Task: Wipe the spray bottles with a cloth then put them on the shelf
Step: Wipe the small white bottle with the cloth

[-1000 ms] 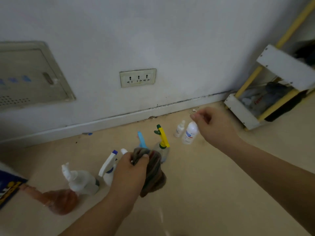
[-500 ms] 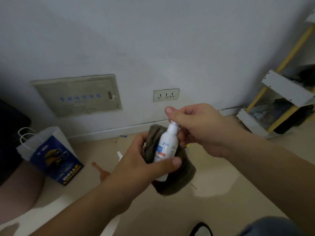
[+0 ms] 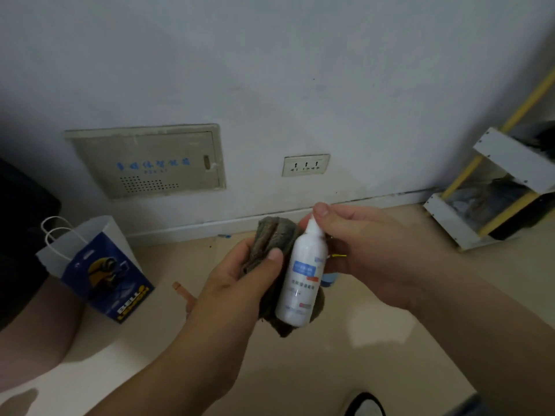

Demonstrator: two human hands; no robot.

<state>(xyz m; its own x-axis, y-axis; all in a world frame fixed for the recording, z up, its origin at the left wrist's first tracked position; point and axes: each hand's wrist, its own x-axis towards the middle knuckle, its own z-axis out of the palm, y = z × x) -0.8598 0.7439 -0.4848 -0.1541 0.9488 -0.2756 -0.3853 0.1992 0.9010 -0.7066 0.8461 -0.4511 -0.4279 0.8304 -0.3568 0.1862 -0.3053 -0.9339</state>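
Two hands are hovering over the beige floor (image 3: 330, 370): right hand (image 3: 375, 259) pinching a white spray bottle (image 3: 303, 280), label blurred; left hand (image 3: 237, 283) gripping a grey cloth (image 3: 267, 238) behind it. "BELL" is showing on a paper bag (image 3: 99, 265).

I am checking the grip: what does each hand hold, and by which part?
The right hand pinches the small white plastic spray bottle at its cap; the left hand grips the bunched grey-brown cloth.
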